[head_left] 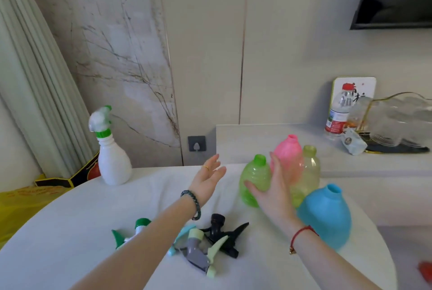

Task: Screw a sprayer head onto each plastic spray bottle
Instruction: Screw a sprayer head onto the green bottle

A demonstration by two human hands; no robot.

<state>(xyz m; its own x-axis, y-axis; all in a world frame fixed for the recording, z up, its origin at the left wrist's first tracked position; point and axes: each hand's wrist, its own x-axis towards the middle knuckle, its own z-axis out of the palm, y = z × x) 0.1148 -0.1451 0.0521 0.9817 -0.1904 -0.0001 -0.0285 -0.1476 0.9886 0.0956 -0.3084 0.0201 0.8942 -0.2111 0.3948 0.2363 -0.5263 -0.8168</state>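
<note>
A white spray bottle (114, 163) with a white and green sprayer head (100, 120) screwed on stands at the far left of the white table (70, 231). Green (253, 179), pink (288, 156), yellowish (311, 170) and blue (327, 217) bottles stand open-necked at the right. Loose sprayer heads lie near the front: green and white (138, 227), grey and pale green (198, 252), black (222, 231). My right hand (273, 189) rests against the green bottle's side, fingers spread. My left hand (209, 178) hovers open, left of that bottle.
A grey ledge (257, 135) behind the table carries a water bottle (339, 114), a glass vase (397, 119) and a small packet (353, 141). A curtain (35, 79) hangs at the left above yellow bags (21, 200). A red object (425, 271) lies at the lower right.
</note>
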